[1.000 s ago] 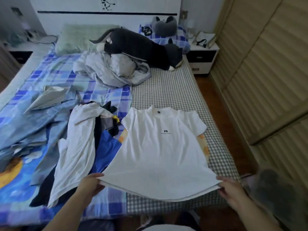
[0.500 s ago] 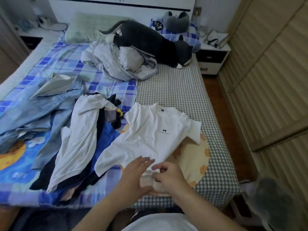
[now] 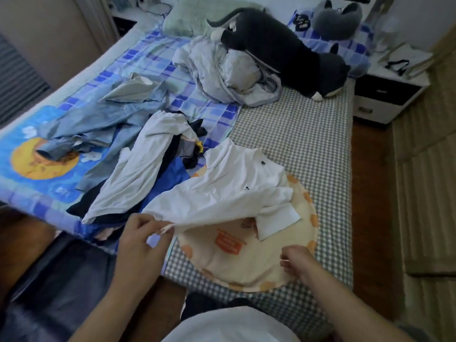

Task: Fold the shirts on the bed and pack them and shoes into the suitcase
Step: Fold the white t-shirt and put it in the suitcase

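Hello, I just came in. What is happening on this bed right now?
A person is folding a white T-shirt on the bed. The left hand pinches its lower edge, and the right hand is curled at the rim of a round cream cushion under the shirt. More unfolded clothes lie in a heap to the left.

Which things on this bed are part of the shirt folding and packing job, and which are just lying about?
Part of the job:
white T-shirt, its hem pinched by the left hand
right hand
pile of shirts
denim shirt

Just lying about:
dark plush cat
grey plush
crumpled grey quilt
green pillow
round cream mat
nightstand
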The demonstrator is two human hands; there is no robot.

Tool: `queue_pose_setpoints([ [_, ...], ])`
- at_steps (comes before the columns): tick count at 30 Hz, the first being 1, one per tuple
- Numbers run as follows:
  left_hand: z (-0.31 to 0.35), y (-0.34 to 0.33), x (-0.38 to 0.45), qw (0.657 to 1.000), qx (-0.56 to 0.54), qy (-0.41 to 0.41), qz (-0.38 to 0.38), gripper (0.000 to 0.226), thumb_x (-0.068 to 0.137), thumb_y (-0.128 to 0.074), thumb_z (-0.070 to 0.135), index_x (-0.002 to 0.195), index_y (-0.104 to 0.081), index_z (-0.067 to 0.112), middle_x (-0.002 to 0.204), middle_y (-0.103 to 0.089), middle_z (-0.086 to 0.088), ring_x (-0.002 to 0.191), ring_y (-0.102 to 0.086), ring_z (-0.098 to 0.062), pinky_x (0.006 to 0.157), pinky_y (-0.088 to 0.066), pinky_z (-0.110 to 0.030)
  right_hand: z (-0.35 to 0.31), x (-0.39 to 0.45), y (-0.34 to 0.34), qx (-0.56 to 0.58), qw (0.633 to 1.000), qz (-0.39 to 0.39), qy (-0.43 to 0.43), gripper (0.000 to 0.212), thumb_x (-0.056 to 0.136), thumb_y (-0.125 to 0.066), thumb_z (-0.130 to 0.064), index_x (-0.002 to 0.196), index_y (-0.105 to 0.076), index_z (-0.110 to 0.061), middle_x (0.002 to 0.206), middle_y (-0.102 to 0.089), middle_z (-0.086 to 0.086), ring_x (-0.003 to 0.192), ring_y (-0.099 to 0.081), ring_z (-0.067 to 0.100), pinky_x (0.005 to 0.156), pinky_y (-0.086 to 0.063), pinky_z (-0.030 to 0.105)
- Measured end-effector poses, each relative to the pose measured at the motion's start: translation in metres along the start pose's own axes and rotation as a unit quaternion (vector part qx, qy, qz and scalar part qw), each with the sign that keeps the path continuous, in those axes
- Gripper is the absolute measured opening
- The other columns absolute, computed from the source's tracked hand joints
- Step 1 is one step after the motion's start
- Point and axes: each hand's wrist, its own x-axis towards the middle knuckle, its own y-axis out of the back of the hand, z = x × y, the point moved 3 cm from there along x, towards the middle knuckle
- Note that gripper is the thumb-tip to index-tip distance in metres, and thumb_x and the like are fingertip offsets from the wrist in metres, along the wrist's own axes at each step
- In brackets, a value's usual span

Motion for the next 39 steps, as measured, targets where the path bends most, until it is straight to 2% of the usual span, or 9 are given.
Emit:
queue_pose_setpoints([
  [5, -0.045, 0.001, -0.047, 0.97, -0.04, 0.236, 0.046, 0.031, 0.096, -0.067, 0.011, 0.082, -0.077, 0.037, 0.069, -0.066, 0.006, 0.064, -0.058, -0.009, 0.066, -0.048, -0.028, -0.035, 0.085, 0.029, -0.213, 0.974, 0.035, 0.069, 0.018, 0.099, -0.048, -0.012, 0.108, -0.058, 0.001, 0.111, -0.062, 0.018, 0.088, -0.056, 0.03, 0.077, -0.044, 0.035],
  [10, -0.063, -0.029, -0.106, 0.839, -0.235, 0.478, 0.111, 0.017, 0.102, -0.056, 0.005, 0.102, -0.073, 0.009, 0.095, -0.073, -0.027, 0.072, -0.074, -0.03, 0.062, -0.062, -0.03, -0.052, 0.146, 0.027, -0.322, 0.939, 0.024, 0.115, 0.059, 0.096, -0.052, -0.017, 0.153, -0.037, -0.012, 0.154, -0.038, 0.018, 0.13, -0.047, 0.04, 0.103, -0.045, 0.043],
  [15, -0.065, -0.052, -0.125, 0.742, -0.34, 0.552, 0.168, 0.023, 0.104, -0.05, 0.005, 0.123, -0.061, -0.003, 0.111, -0.071, -0.025, 0.101, -0.073, -0.034, 0.086, -0.061, -0.04, -0.063, 0.194, 0.016, -0.41, 0.907, 0.029, 0.09, 0.053, 0.1, -0.042, -0.018, 0.152, -0.041, -0.031, 0.161, -0.02, 0.014, 0.136, -0.037, 0.041, 0.109, -0.038, 0.043],
  [18, -0.066, -0.06, -0.124, 0.747, -0.332, 0.543, 0.192, 0.028, 0.098, -0.054, 0.002, 0.123, -0.061, -0.007, 0.114, -0.072, -0.024, 0.108, -0.071, -0.034, 0.102, -0.054, -0.044, -0.061, 0.205, 0.01, -0.452, 0.883, 0.038, 0.122, 0.046, 0.106, -0.035, -0.023, 0.149, -0.045, -0.013, 0.155, -0.037, 0.016, 0.136, -0.04, 0.037, 0.11, -0.034, 0.04],
  [23, -0.076, -0.068, -0.125, 0.748, -0.241, 0.574, 0.228, 0.013, 0.089, -0.067, 0.02, 0.097, -0.074, 0.012, 0.104, -0.076, -0.015, 0.097, -0.074, -0.034, 0.095, -0.055, -0.045, 0.02, 0.158, 0.036, -0.354, 0.917, 0.085, 0.164, 0.032, 0.104, -0.044, -0.029, 0.096, -0.063, -0.006, 0.089, -0.06, 0.013, 0.085, -0.057, 0.029, 0.067, -0.041, 0.035],
  [26, -0.094, -0.071, -0.132, 0.782, -0.149, 0.58, 0.173, 0.013, 0.081, -0.07, 0.022, 0.088, -0.078, 0.027, 0.103, -0.075, -0.011, 0.094, -0.075, -0.032, 0.096, -0.056, -0.05, 0.087, 0.134, 0.059, -0.375, 0.922, 0.055, 0.076, 0.031, 0.101, -0.048, -0.024, 0.121, -0.06, -0.003, 0.117, -0.065, 0.016, 0.095, -0.059, 0.031, 0.083, -0.047, 0.034],
  [28, -0.102, -0.074, -0.134, 0.784, -0.132, 0.587, 0.151, 0.02, 0.082, -0.066, 0.015, 0.083, -0.078, 0.032, 0.106, -0.074, -0.012, 0.093, -0.075, -0.033, 0.095, -0.056, -0.051, 0.092, 0.133, 0.068, -0.352, 0.928, 0.101, 0.065, 0.022, 0.099, -0.052, -0.023, 0.112, -0.061, -0.007, 0.113, -0.066, 0.015, 0.095, -0.062, 0.033, 0.084, -0.051, 0.038],
  [32, -0.109, -0.076, -0.138, 0.761, -0.126, 0.617, 0.157, 0.029, 0.093, -0.056, -0.003, 0.083, -0.074, 0.018, 0.115, -0.068, -0.02, 0.095, -0.072, -0.039, 0.094, -0.057, -0.048, 0.046, 0.15, 0.07, -0.257, 0.939, 0.2, 0.11, 0.022, 0.094, -0.057, -0.023, 0.11, -0.058, -0.007, 0.113, -0.063, 0.015, 0.099, -0.061, 0.036, 0.088, -0.054, 0.047],
  [39, -0.106, -0.064, -0.15, 0.742, -0.155, 0.63, 0.172, 0.02, 0.098, -0.048, -0.008, 0.102, -0.061, 0.007, 0.127, -0.058, -0.026, 0.105, -0.067, -0.045, 0.091, -0.057, -0.046, -0.021, 0.185, 0.053, -0.223, 0.958, 0.17, 0.058, 0.052, 0.101, -0.052, -0.034, 0.138, -0.047, 0.002, 0.139, -0.052, 0.023, 0.122, -0.055, 0.042, 0.097, -0.047, 0.047],
])
